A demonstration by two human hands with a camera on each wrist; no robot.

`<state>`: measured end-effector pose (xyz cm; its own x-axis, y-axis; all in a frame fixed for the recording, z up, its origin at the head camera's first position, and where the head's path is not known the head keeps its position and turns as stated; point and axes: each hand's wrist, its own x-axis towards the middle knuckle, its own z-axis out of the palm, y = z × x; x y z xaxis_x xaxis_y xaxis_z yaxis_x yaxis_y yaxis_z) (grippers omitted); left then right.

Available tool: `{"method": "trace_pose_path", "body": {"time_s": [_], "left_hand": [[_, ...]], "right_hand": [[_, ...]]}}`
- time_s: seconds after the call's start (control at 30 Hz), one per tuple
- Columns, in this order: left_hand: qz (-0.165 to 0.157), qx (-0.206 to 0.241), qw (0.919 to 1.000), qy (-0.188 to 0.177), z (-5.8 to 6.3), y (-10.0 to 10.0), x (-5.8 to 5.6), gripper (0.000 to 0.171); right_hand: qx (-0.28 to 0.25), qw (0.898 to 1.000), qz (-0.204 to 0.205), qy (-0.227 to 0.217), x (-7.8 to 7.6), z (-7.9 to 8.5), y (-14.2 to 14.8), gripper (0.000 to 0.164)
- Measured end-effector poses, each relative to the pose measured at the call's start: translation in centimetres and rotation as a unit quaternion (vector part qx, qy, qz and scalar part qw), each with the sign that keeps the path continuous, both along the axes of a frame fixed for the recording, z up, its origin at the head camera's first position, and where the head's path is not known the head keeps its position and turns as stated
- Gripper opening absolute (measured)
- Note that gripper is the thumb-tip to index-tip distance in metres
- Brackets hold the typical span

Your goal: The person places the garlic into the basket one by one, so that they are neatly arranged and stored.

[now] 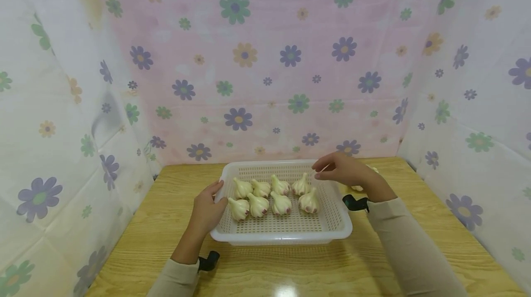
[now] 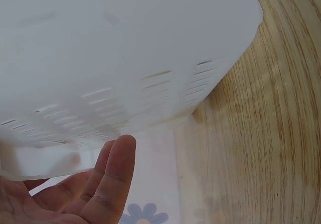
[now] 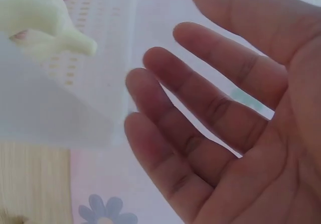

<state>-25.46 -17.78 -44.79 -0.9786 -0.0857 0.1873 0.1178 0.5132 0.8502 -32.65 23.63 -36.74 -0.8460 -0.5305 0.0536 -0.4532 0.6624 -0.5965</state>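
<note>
A white plastic basket [image 1: 282, 237] with slotted walls stands on the table in the head view. Several garlic bulbs [image 1: 281, 204] lie in it in two rough rows, stems mostly pointing up or away. My left hand [image 1: 207, 209] grips the basket's left rim, its thumb on the inner side; in the left wrist view its fingers [image 2: 113, 179] extend beside the outer wall. Over the far right corner of the basket hovers my right hand [image 1: 342, 170], holding nothing. In the right wrist view its fingers are spread and gently bent, near the rim and a garlic bulb [image 3: 50, 23].
A wooden-grained table [image 1: 166, 223] carries the basket. Behind the right wrist, pale garlic [image 1: 357, 188] shows on the table, mostly hidden by the arm. Flower-printed cloth [image 1: 265, 57] hangs at the back and on both sides.
</note>
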Motion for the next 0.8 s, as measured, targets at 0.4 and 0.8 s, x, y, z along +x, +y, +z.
{"method": "trace_pose_path", "body": {"time_s": [0.4, 0.8], "left_hand": [[0.001, -0.010, 0.9999, 0.005, -0.1, -0.1, -0.1, 0.059], [0.003, 0.000, 1.0000, 0.001, -0.3, -0.1, -0.1, 0.059]], "right_hand": [[-0.090, 0.987, -0.090, 0.100, 1.6, -0.2, 4.4, 0.035], [-0.190, 0.936, -0.245, 0.164, 4.1, -2.2, 8.4, 0.039]]}}
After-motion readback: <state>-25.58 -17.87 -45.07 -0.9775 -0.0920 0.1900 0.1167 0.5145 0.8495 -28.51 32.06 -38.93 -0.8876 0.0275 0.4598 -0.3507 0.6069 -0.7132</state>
